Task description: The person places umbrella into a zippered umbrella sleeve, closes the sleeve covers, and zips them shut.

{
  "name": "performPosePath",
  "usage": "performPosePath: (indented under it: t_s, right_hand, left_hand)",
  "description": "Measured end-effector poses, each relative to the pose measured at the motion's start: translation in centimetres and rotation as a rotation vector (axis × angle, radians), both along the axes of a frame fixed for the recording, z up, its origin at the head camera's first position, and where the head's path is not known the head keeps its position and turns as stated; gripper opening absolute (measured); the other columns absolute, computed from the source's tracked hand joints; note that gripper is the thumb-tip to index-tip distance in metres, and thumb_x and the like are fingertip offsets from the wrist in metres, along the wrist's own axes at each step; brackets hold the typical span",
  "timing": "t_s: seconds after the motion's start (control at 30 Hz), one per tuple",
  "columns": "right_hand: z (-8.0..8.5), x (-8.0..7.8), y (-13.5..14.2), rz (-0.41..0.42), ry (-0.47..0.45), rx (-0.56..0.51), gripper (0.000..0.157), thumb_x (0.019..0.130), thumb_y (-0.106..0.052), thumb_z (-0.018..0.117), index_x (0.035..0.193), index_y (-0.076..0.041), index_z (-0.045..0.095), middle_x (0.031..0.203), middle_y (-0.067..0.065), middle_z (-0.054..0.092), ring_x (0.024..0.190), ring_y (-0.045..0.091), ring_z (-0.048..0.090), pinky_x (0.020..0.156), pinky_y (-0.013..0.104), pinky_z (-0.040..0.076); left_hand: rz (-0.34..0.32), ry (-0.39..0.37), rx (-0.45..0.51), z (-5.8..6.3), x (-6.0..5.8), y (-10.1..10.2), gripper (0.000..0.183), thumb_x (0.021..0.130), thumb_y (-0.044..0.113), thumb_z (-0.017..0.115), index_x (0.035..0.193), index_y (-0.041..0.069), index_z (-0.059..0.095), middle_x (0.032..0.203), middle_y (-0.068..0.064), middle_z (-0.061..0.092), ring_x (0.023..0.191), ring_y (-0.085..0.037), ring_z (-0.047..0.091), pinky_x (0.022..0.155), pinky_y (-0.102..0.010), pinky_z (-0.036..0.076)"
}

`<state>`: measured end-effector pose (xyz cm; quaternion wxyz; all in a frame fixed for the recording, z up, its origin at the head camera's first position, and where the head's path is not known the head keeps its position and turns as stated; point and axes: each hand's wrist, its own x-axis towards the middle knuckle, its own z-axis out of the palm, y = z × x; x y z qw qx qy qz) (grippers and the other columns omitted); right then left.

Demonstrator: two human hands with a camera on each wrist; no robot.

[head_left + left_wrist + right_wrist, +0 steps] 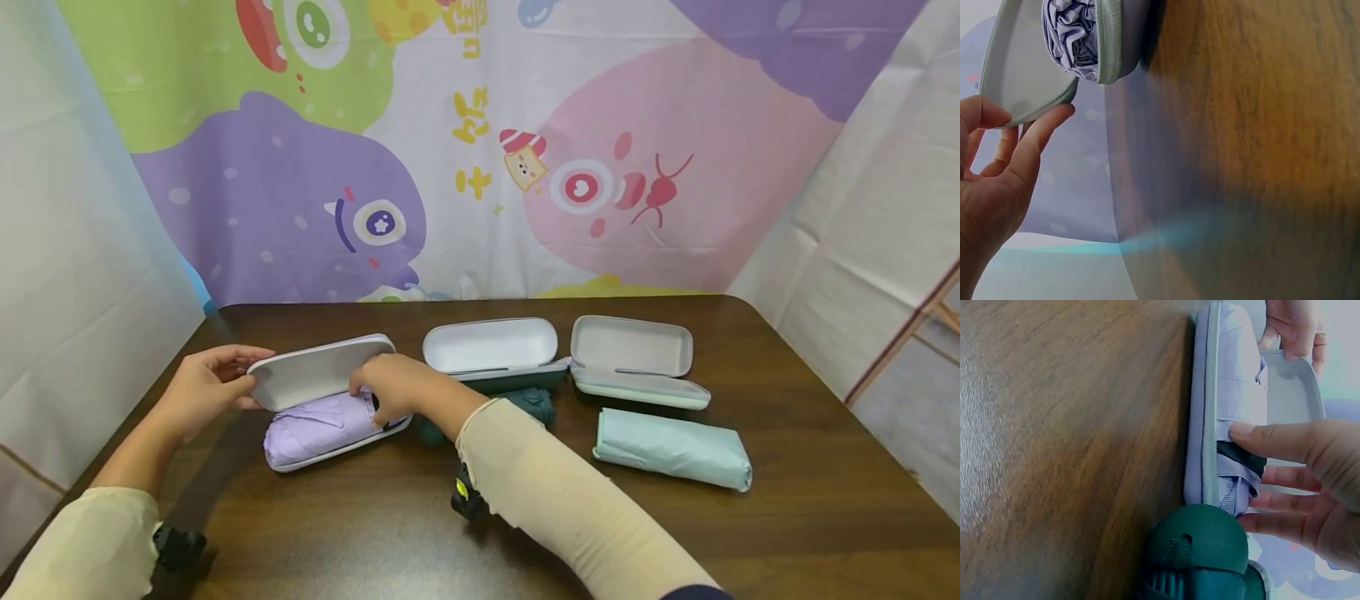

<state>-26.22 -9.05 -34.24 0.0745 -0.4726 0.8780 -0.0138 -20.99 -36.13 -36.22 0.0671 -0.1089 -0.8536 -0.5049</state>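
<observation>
A lilac zip case (300, 379) stands with its lid up, and a folded lilac umbrella (322, 429) lies in its lower half. My left hand (198, 387) pinches the lid's left end between thumb and fingers. At the umbrella's right end, my right hand (401, 387) grips it. In the right wrist view the thumb (1279, 440) presses by a black patch on the umbrella, with the other fingers on its far side. Gathered fabric at the umbrella's left end (1074, 37) shows in the left wrist view.
Right of the lilac case, an opened dark green case (491, 343) sits behind a dark green folded umbrella (532, 404), partly hidden by my right arm. Farther right, an opened mint case (632, 346) stands behind a mint folded bundle (673, 450). A printed curtain (480, 242) hangs behind the table (360, 533).
</observation>
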Motion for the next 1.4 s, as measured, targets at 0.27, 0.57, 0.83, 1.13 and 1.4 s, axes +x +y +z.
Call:
performPosePath:
  t_s: [0.27, 0.57, 0.83, 1.13, 1.4]
  right_hand:
    - [-0.6, 0.0, -0.5, 0.003, 0.096, 0.030, 0.049, 0.077, -0.032, 0.084, 0.121, -0.017, 0.067, 0.112, -0.003, 0.065, 0.104, 0.011, 0.058, 0.092, 0.024, 0.045]
    - [-1.2, 0.5, -0.7, -0.008, 0.168, 0.038, 0.049, 0.076, -0.037, 0.084, 0.116, -0.018, 0.065, 0.106, -0.003, 0.061, 0.098, 0.012, 0.058, 0.084, 0.026, 0.048]
    - [-1.4, 0.3, -0.6, 0.008, 0.191, 0.044, 0.049, 0.076, -0.039, 0.083, 0.116, -0.017, 0.064, 0.107, -0.002, 0.061, 0.099, 0.014, 0.059, 0.084, 0.026, 0.049]
    - [-0.2, -1.0, 1.4, 0.070, -0.039, 0.007, 0.052, 0.078, -0.009, 0.079, 0.128, -0.014, 0.064, 0.124, 0.002, 0.063, 0.115, 0.015, 0.055, 0.098, 0.020, 0.040]
    - [-0.3, -1.4, 2.1, 0.055, -0.022, -0.007, 0.055, 0.076, 0.005, 0.073, 0.127, -0.014, 0.065, 0.125, -0.001, 0.064, 0.116, 0.014, 0.056, 0.098, 0.021, 0.040]
  left_hand:
    - [-0.007, 0.004, -0.010, 0.0, 0.0, 0.0, 0.032, 0.088, -0.011, 0.059, 0.120, -0.015, 0.054, 0.097, 0.009, 0.066, 0.082, -0.009, 0.065, 0.059, -0.036, 0.058]
    - [-0.013, -0.018, 0.006, -0.2, 0.0, 0.1, 0.031, 0.089, -0.011, 0.057, 0.120, -0.017, 0.054, 0.098, 0.004, 0.067, 0.082, -0.011, 0.066, 0.060, -0.039, 0.058]
    - [-0.025, -0.026, 0.006, 0.0, 0.0, 0.3, 0.031, 0.090, -0.010, 0.056, 0.120, -0.016, 0.054, 0.102, -0.004, 0.066, 0.083, -0.012, 0.066, 0.061, -0.038, 0.058]
    - [-0.017, -0.037, -0.008, 0.3, 0.2, 0.3, 0.030, 0.090, -0.010, 0.057, 0.120, -0.015, 0.055, 0.103, -0.007, 0.066, 0.083, -0.012, 0.066, 0.062, -0.036, 0.058]
    - [-0.004, -0.031, -0.030, 0.4, 0.1, 0.3, 0.031, 0.089, -0.010, 0.058, 0.120, -0.014, 0.056, 0.103, -0.011, 0.066, 0.082, -0.012, 0.066, 0.062, -0.036, 0.058]
